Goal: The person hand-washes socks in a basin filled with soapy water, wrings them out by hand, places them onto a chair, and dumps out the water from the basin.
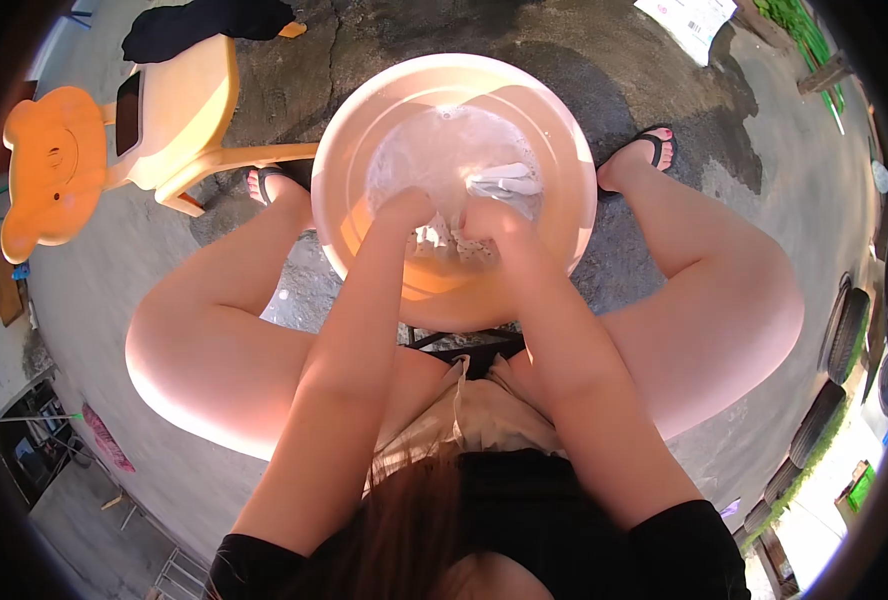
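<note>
A wide peach-coloured plastic basin [336,150] stands on the ground between my legs, holding cloudy, sudsy water [419,150]. Both hands are bent down into it. My left hand [410,208] is closed at the near side of the water, on one end of a wet, light cloth with small dark spots [446,240]. A short way to the right, my right hand [492,217] grips the other end, its fingers partly hidden. The cloth bunches between them. Beyond my right hand, a white and grey piece of fabric [505,182] lies partly above the water.
At left, a yellow bear-faced chair [196,90] carries a black rectangular object [130,112], with black cloth [204,30] beside it. A white printed bag [692,28] lies at the back right. Tyres [848,335] line the right edge. My sandalled feet flank the basin.
</note>
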{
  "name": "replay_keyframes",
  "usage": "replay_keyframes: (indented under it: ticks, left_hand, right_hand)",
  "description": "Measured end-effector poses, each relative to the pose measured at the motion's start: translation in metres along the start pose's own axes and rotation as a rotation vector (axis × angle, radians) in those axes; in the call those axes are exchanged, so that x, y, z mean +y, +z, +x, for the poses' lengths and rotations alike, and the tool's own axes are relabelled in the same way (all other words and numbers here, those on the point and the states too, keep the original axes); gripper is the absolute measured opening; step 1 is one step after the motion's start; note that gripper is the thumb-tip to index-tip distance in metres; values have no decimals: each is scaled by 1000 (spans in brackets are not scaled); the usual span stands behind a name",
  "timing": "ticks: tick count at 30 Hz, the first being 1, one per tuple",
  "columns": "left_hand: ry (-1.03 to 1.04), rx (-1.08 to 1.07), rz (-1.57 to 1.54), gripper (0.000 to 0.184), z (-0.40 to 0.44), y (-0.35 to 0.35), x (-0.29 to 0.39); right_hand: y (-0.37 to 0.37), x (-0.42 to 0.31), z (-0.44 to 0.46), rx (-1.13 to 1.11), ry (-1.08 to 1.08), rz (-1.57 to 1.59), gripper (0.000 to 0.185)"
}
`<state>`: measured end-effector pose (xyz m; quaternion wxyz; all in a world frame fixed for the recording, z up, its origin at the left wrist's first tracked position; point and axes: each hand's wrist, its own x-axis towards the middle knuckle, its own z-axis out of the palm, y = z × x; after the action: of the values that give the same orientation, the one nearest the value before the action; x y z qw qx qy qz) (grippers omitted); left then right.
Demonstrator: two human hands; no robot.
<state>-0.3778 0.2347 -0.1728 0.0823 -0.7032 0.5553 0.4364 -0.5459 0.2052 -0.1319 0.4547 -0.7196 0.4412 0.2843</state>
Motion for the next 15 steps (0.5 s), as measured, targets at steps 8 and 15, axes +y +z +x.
replay_keyframes:
  ticks: [8, 15]
  left_hand:
    - [274, 872, -490, 17, -79, -137, 68]
    - [447, 925, -397, 17, -44, -119, 58]
  right_hand:
    - [-86, -40, -79, 884, -217, 203, 15]
    - [-51, -25, -21, 1211, -432, 357, 12]
